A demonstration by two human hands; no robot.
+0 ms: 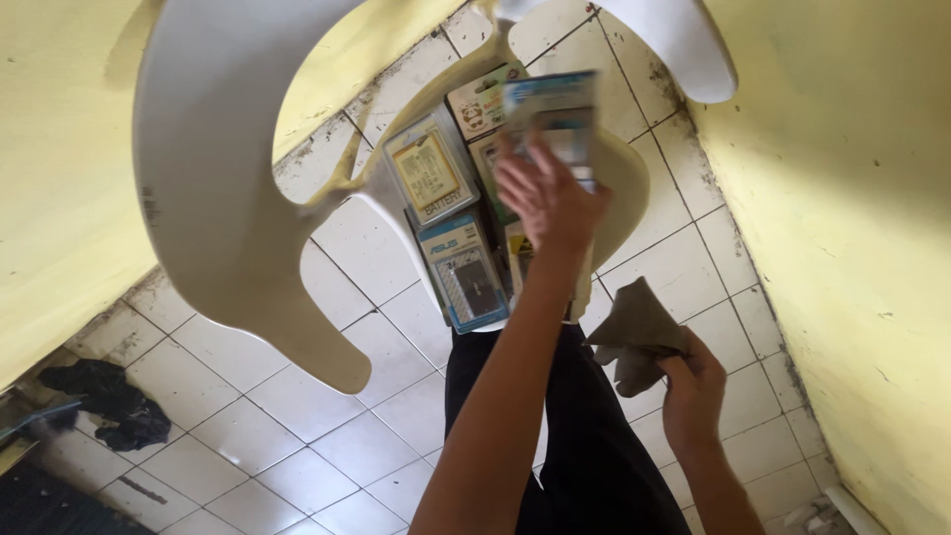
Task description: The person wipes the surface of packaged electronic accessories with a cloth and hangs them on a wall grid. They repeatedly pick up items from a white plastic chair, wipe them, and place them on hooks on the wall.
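Left hand (545,198) clamped on blue packet (555,114) over chair (238,198); right hand (693,391) at 4 o'clock grips cloth (639,332); other packets (446,218) untouched.

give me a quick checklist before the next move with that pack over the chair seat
1. Left hand grips the raised pack: ok.
2. Right hand grips the grey cloth: ok.
3. Boxed packs lie flat on the white chair seat: ok.
4. Free seat space for another pack: cannot tell, the arm hides part of it.
5. Raised pack's surface clean: cannot tell, it is blurred.
6. Tiled floor by the chair clean: not ok, dark rags lie at the left.
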